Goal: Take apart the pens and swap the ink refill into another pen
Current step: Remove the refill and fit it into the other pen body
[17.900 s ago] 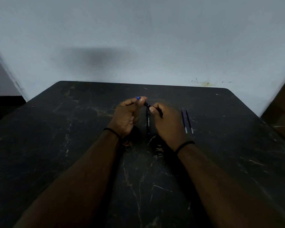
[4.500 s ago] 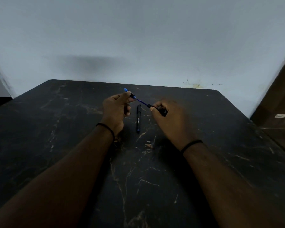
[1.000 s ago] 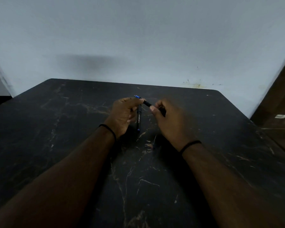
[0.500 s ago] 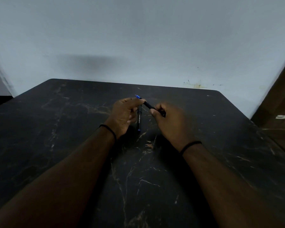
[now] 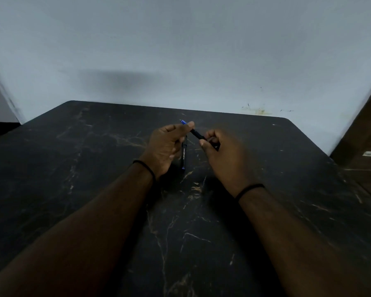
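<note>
Black pen [image 5: 197, 133] sat in the air between your two hands, above the middle of the table [image 5: 73, 168] and nearer its far edge than its near one. The barrel ran on a slant, the higher end toward the far left, the lower end toward the right. A small blue tip [image 5: 182, 121] stuck out past the fingers at the higher end.

Your left hand [image 5: 165, 146] had thumb and forefinger pinched together on that higher end, just behind the blue tip; the other fingers were curled loosely under the palm. Your right hand [image 5: 225, 155] had its fingers closed round the lower end of the barrel, thumb pressed in from the near side. The very end of the barrel showed dark past your knuckles. You could not tell from this view whether the pen was in one piece or partly pulled apart; the middle stretch looked like a single black tube.

A second pen [image 5: 183, 156] lay flat on the table just beneath your left hand, lengthwise toward you, black with pale lettering on its side and a blue end toward the near edge. Your left fingers partly covered its far end.

Each wrist carried a thin black band [image 5: 145, 166]. Both forearms came in from the near edge. The table was black with pale brown veins and stood against a plain grey wall [image 5: 180, 50].
</note>
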`<state>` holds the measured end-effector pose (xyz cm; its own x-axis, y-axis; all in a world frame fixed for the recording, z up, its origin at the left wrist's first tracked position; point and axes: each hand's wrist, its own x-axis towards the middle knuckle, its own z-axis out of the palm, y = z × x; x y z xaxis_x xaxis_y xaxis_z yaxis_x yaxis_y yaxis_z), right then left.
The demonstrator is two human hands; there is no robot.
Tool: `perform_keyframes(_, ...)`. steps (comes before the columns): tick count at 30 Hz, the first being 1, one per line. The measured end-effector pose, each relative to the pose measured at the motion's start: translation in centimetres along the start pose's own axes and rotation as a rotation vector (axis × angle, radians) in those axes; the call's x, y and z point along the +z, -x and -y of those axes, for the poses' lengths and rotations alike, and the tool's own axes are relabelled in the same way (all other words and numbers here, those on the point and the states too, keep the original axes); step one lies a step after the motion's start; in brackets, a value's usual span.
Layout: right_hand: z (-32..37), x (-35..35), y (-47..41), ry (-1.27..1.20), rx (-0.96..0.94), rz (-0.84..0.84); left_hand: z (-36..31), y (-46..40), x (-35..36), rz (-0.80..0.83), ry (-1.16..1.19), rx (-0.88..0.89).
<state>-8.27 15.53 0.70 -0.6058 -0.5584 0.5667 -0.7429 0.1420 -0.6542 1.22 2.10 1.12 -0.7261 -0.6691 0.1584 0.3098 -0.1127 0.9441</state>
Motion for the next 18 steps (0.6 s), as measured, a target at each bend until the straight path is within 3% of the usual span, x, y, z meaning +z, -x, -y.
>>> perform_keyframes(9,0.9,-0.4,0.3,0.001,-0.073,0.020,-0.2,0.0,-0.2,-0.008,0.005,0.013)
perform_keyframes(12,1.3,0.0,0.3,-0.161,0.034,0.097,-0.2,-0.2,-0.4,0.013,0.027,0.022)
perform_keyframes(16,1.5,0.0,0.3,-0.582,0.299,0.301,-0.3,-0.4,-0.6,0.021,0.040,0.037)
perform_keyframes(18,1.2,0.2,0.2,-0.473,0.237,0.284,-0.3,-0.4,-0.6,0.031,0.041,0.044)
